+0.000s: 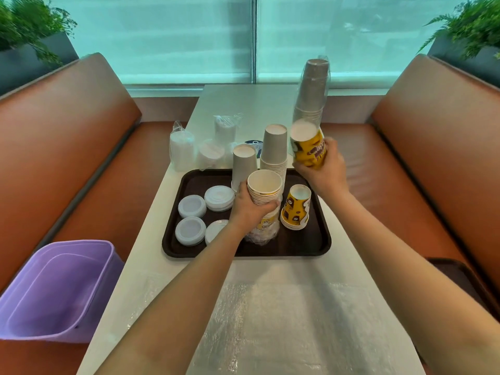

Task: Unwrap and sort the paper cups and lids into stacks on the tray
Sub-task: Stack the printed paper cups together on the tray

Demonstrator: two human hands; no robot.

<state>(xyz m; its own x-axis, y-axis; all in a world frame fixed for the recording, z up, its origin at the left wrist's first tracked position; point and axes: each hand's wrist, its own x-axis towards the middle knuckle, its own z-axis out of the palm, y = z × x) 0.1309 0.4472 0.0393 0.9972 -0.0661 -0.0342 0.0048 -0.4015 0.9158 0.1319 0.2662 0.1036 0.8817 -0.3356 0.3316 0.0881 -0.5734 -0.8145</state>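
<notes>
A dark brown tray lies mid-table. My left hand grips an upright stack of yellow cups, its plastic wrap bunched at the base. My right hand holds one yellow cup upside down above the tray's right side. Below it a short inverted stack of yellow cups stands on the tray. Two inverted grey cup stacks rise at the tray's back. Several white lid stacks sit on the tray's left.
A tall wrapped grey cup sleeve stands behind the tray on the right. Wrapped lid packs lie behind the tray on the left. A purple bin sits on the left bench. Crinkled plastic film covers the near table.
</notes>
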